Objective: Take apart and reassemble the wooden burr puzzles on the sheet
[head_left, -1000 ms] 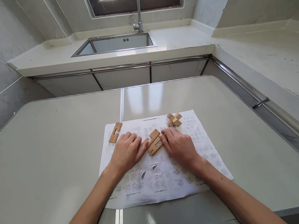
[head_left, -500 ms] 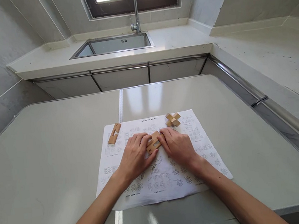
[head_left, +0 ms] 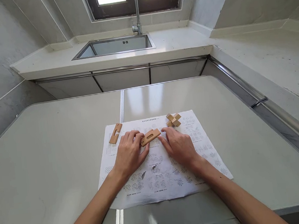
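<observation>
My left hand (head_left: 129,150) grips one end of a slotted wooden puzzle piece (head_left: 154,134), thumb below and fingers above. It is tilted up from the paper, and a dark mark shows near my fingers. Behind its upper edge another strip of wood shows; whether that is a second piece I cannot tell. My right hand (head_left: 179,145) is at the piece's far end, thumb and index finger apart with a gap between them. The thumb tip is very close to the wood; contact is unclear. Under both hands lies a printed paper sheet (head_left: 171,190) covered with small diagrams.
A notched wooden piece (head_left: 112,138) rests on the sheet's upper left corner. Near its upper right stands an assembled wooden burr puzzle (head_left: 173,120). The sheet lies on a pale table (head_left: 49,154). Beyond are a counter with a sink (head_left: 116,53) and a faucet (head_left: 137,17).
My left hand has drawn back leftward with the slotted piece, which has turned and tilted up. My right hand's fingers have come off it and spread.
</observation>
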A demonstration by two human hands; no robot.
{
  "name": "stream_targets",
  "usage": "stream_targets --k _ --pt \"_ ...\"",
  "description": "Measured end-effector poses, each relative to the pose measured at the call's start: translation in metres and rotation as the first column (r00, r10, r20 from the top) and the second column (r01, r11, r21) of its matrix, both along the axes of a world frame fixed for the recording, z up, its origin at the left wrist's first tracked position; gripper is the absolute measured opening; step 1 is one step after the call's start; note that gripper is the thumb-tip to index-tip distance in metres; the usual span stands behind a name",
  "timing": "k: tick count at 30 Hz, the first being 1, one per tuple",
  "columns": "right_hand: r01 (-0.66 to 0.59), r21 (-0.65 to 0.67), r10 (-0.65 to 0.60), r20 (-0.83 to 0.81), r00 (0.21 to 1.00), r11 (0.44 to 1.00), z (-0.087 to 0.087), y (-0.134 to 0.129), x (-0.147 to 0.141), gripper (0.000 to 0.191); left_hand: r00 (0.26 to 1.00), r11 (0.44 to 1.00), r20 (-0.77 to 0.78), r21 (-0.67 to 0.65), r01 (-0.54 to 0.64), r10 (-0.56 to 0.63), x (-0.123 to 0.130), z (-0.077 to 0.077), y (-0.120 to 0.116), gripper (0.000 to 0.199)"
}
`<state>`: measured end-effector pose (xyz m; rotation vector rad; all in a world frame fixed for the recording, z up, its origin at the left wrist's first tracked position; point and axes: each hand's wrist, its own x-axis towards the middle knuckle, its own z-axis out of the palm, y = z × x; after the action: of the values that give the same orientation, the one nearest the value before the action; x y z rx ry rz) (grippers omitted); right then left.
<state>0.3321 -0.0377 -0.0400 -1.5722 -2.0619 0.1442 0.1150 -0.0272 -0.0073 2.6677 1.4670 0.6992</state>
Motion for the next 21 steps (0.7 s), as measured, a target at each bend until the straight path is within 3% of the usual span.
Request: stream_targets --k 11,21 --pt "-0.063 -0.013 0.063 0.010 0.998 0.998 0.0033 -0.0022 0.0017 0.029 0.995 0.996 0.028 -0.016 0.092 -0.091 0.0024 0.0042 -0.0038 0.013" --pt "-0.146 0.002 0.146 0.006 0.989 0.989 0.0040 -0.0040 0.0010 0.026 0.999 0.999 0.021 -0.012 0.051 -0.050 0.0020 -0.0047 -0.0002 0.023"
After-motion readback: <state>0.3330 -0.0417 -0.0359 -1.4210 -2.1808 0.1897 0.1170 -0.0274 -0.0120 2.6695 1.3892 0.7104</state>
